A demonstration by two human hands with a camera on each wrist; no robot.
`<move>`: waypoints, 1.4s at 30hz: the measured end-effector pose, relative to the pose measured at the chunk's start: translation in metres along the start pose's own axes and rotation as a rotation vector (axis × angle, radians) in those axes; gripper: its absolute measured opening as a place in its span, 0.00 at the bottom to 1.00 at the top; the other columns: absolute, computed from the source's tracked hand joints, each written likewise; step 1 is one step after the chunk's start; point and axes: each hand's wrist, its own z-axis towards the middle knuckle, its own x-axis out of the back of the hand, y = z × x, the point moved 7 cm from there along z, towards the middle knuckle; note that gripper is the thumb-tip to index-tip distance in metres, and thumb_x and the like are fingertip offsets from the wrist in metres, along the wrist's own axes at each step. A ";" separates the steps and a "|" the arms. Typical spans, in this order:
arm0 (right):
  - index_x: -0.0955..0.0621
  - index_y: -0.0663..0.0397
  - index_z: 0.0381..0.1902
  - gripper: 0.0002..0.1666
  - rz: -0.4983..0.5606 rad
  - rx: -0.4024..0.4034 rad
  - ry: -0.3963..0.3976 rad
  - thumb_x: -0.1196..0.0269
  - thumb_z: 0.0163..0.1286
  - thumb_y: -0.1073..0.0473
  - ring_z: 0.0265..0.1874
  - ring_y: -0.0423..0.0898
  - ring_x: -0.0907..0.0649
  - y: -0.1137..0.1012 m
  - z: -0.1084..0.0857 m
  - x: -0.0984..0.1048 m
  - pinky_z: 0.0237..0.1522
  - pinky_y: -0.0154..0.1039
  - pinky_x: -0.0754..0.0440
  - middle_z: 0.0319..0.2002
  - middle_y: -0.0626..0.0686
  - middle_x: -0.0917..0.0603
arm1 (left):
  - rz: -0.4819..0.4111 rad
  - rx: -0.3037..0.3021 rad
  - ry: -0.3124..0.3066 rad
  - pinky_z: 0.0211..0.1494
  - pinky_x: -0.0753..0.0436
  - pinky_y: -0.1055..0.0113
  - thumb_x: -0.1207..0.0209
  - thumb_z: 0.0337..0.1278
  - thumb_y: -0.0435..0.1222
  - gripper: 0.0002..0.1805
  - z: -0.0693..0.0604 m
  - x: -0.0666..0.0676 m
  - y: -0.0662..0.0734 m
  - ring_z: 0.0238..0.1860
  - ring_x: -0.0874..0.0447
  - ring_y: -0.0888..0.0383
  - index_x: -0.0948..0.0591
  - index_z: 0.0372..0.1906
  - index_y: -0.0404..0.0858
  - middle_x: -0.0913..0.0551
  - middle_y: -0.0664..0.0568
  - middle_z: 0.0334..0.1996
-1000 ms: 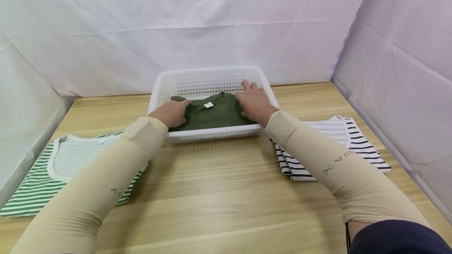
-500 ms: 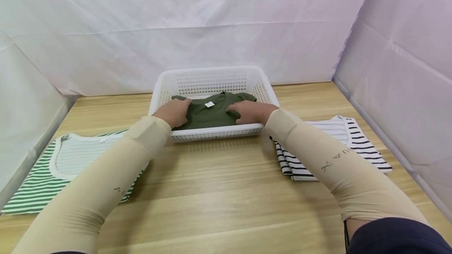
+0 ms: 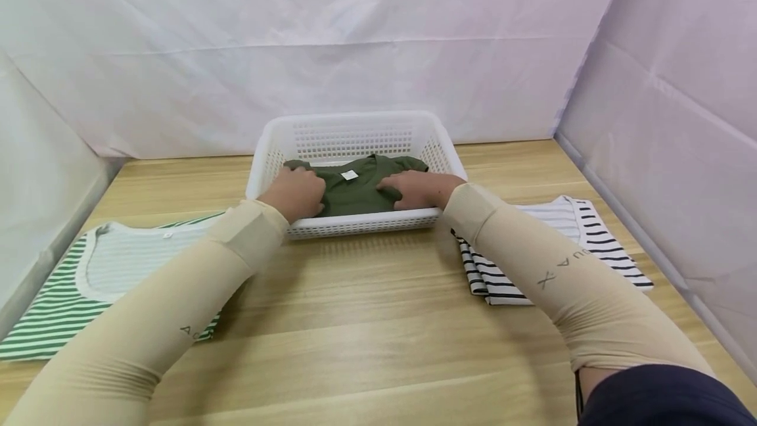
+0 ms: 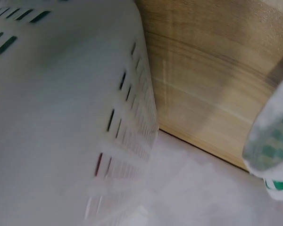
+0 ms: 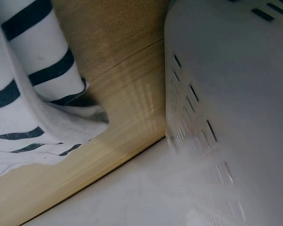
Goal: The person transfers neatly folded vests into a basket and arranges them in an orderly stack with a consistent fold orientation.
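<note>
A folded dark green T-shirt (image 3: 355, 194) with a white neck label lies inside a white plastic basket (image 3: 363, 222). My left hand (image 3: 296, 193) is over the shirt's left side, knuckles up; its fingertips are hidden, so I cannot tell whether it grips the cloth. On the right side, my right hand (image 3: 418, 189) reaches over the front rim and pinches a bit of the shirt between fingers and thumb. Neither hand shows in the wrist views, where the basket's outer wall (image 4: 52, 132) fills one side of the left wrist view.
A folded green-and-white striped shirt (image 3: 65, 311) lies on the wooden table (image 3: 349, 321) at left, partly under my left forearm. A folded black-and-white striped shirt (image 3: 609, 248) lies at right, partly behind my right forearm. White sheeting (image 3: 355, 71) stands behind the basket.
My right hand has come down from spread fingers above the basket's right end onto the shirt. My left hand has shifted slightly right on the shirt. The basket stays in place.
</note>
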 end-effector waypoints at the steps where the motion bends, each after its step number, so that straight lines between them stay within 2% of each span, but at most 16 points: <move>1: 0.39 0.43 0.78 0.34 -0.006 0.002 -0.001 0.47 0.76 0.56 0.78 0.55 0.43 0.000 0.000 0.000 0.76 0.54 0.41 0.78 0.54 0.41 | -0.024 -0.014 -0.039 0.52 0.19 0.43 0.38 0.65 0.42 0.15 0.000 -0.003 0.001 0.45 0.17 0.43 0.15 0.42 0.32 0.14 0.38 0.45; 4: 0.40 0.44 0.78 0.34 -0.015 0.011 -0.005 0.47 0.76 0.56 0.78 0.55 0.43 -0.002 0.001 0.001 0.76 0.53 0.42 0.78 0.55 0.41 | -0.092 -0.022 -0.121 0.47 0.16 0.45 0.40 0.66 0.40 0.15 0.000 -0.010 0.000 0.38 0.17 0.47 0.15 0.43 0.31 0.16 0.36 0.47; 7: 0.40 0.44 0.78 0.34 -0.025 0.013 -0.008 0.47 0.76 0.57 0.78 0.55 0.43 -0.002 0.002 0.002 0.76 0.53 0.41 0.78 0.55 0.41 | -0.124 -0.027 -0.152 0.44 0.16 0.47 0.40 0.66 0.39 0.14 0.001 -0.013 0.001 0.35 0.19 0.50 0.16 0.43 0.31 0.17 0.35 0.47; 13: 0.40 0.45 0.78 0.34 -0.033 0.019 -0.013 0.48 0.76 0.58 0.78 0.56 0.43 0.000 -0.001 0.003 0.76 0.54 0.42 0.78 0.56 0.41 | -0.118 -0.049 -0.171 0.41 0.18 0.48 0.42 0.63 0.37 0.10 0.001 -0.012 0.007 0.35 0.21 0.51 0.16 0.37 0.33 0.16 0.38 0.42; 19: 0.40 0.44 0.78 0.34 -0.029 0.012 -0.013 0.49 0.76 0.59 0.78 0.56 0.44 0.002 -0.003 0.005 0.76 0.54 0.42 0.79 0.56 0.42 | -0.130 -0.038 -0.179 0.42 0.17 0.48 0.43 0.62 0.36 0.10 -0.001 -0.008 0.010 0.35 0.20 0.52 0.16 0.37 0.33 0.16 0.38 0.42; 22: 0.36 0.46 0.76 0.32 -0.026 0.029 0.033 0.48 0.75 0.59 0.77 0.56 0.40 0.004 -0.004 0.006 0.74 0.54 0.38 0.76 0.56 0.37 | -0.149 -0.029 -0.178 0.41 0.18 0.49 0.43 0.61 0.35 0.09 -0.001 -0.009 0.011 0.35 0.21 0.52 0.16 0.38 0.33 0.16 0.39 0.42; 24: 0.30 0.50 0.72 0.29 -0.015 0.064 0.129 0.47 0.75 0.59 0.74 0.55 0.34 0.005 -0.009 0.011 0.73 0.52 0.35 0.72 0.57 0.31 | -0.153 -0.027 -0.177 0.42 0.18 0.48 0.43 0.59 0.35 0.10 -0.001 -0.011 0.013 0.35 0.21 0.52 0.16 0.38 0.33 0.17 0.39 0.42; 27: 0.20 0.55 0.60 0.20 -0.003 0.147 0.415 0.44 0.73 0.60 0.64 0.53 0.24 0.009 -0.038 0.026 0.66 0.50 0.28 0.60 0.56 0.19 | -0.149 -0.029 -0.166 0.43 0.17 0.46 0.42 0.59 0.36 0.10 0.000 -0.011 0.020 0.35 0.20 0.51 0.16 0.38 0.33 0.16 0.38 0.42; 30: 0.16 0.56 0.43 0.10 -0.030 0.235 0.784 0.42 0.71 0.60 0.44 0.51 0.18 0.013 -0.092 0.036 0.48 0.47 0.20 0.41 0.53 0.16 | -0.137 -0.035 -0.149 0.47 0.17 0.44 0.41 0.60 0.37 0.10 0.001 -0.008 0.028 0.38 0.17 0.49 0.16 0.37 0.33 0.16 0.38 0.42; 32: 0.17 0.56 0.32 0.10 -0.095 0.299 0.992 0.43 0.70 0.59 0.30 0.49 0.20 0.015 -0.133 0.033 0.36 0.45 0.21 0.29 0.51 0.18 | -0.132 -0.041 -0.142 0.50 0.19 0.42 0.40 0.59 0.38 0.10 0.003 -0.005 0.031 0.39 0.16 0.47 0.17 0.36 0.34 0.16 0.39 0.42; 34: 0.23 0.55 0.21 0.15 -0.194 0.362 1.148 0.45 0.69 0.59 0.19 0.46 0.27 0.017 -0.167 0.023 0.24 0.42 0.27 0.19 0.49 0.25 | -0.125 -0.045 -0.137 0.51 0.19 0.41 0.40 0.59 0.39 0.10 0.004 -0.001 0.032 0.38 0.16 0.48 0.17 0.33 0.35 0.15 0.41 0.39; 35: 0.26 0.54 0.17 0.18 -0.241 0.382 1.189 0.46 0.68 0.58 0.16 0.44 0.31 0.020 -0.180 0.017 0.21 0.40 0.31 0.16 0.47 0.29 | -0.121 -0.045 -0.134 0.51 0.20 0.41 0.40 0.59 0.39 0.10 0.004 0.001 0.031 0.37 0.17 0.48 0.17 0.31 0.35 0.15 0.41 0.37; 36: 0.28 0.53 0.15 0.19 -0.284 0.396 1.204 0.47 0.68 0.58 0.14 0.42 0.33 0.023 -0.189 0.010 0.19 0.39 0.34 0.14 0.46 0.32 | -0.117 -0.044 -0.132 0.50 0.19 0.42 0.40 0.59 0.39 0.09 0.005 0.003 0.030 0.36 0.17 0.48 0.18 0.29 0.36 0.15 0.42 0.36; 38: 0.32 0.49 0.12 0.21 -0.333 0.367 1.151 0.47 0.67 0.57 0.12 0.38 0.37 0.032 -0.199 -0.004 0.16 0.35 0.39 0.12 0.44 0.35 | -0.114 -0.041 -0.129 0.49 0.19 0.42 0.40 0.59 0.38 0.09 0.007 0.006 0.027 0.35 0.18 0.49 0.18 0.27 0.37 0.14 0.43 0.33; 40: 0.33 0.46 0.12 0.23 -0.338 0.264 0.999 0.46 0.68 0.56 0.12 0.36 0.39 0.048 -0.197 -0.018 0.15 0.33 0.41 0.12 0.42 0.37 | -0.115 -0.036 -0.129 0.49 0.20 0.41 0.41 0.59 0.38 0.09 0.008 0.008 0.025 0.35 0.18 0.49 0.19 0.27 0.37 0.14 0.44 0.33; 42: 0.32 0.44 0.14 0.23 -0.299 0.114 0.789 0.44 0.70 0.52 0.13 0.36 0.37 0.069 -0.189 -0.033 0.17 0.34 0.40 0.14 0.42 0.35 | -0.120 -0.035 -0.137 0.48 0.20 0.42 0.41 0.59 0.38 0.09 0.010 0.007 0.024 0.34 0.18 0.50 0.19 0.27 0.37 0.15 0.44 0.33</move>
